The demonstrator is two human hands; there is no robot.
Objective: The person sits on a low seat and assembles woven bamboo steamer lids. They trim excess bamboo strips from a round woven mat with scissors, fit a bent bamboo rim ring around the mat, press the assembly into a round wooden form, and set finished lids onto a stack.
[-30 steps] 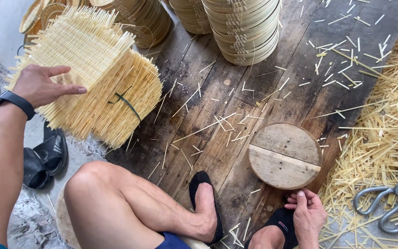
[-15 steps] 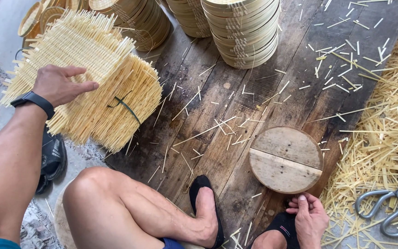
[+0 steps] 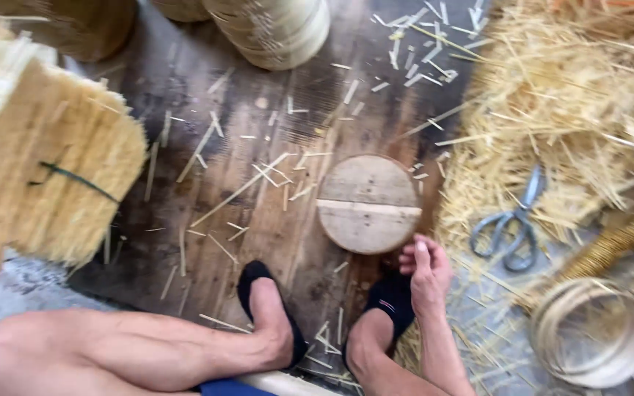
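Right hand [image 3: 423, 273] rests loosely curled, holding nothing, just beside the wooden disc [image 3: 368, 203]; the left hand is out of sight.

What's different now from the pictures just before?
The view has swung right: the scissors and straw pile now show fully, and bamboo rings have appeared. The left hand, which rested on the bundle of bamboo sticks, is out of view. The right hand stays beside the round wooden block.
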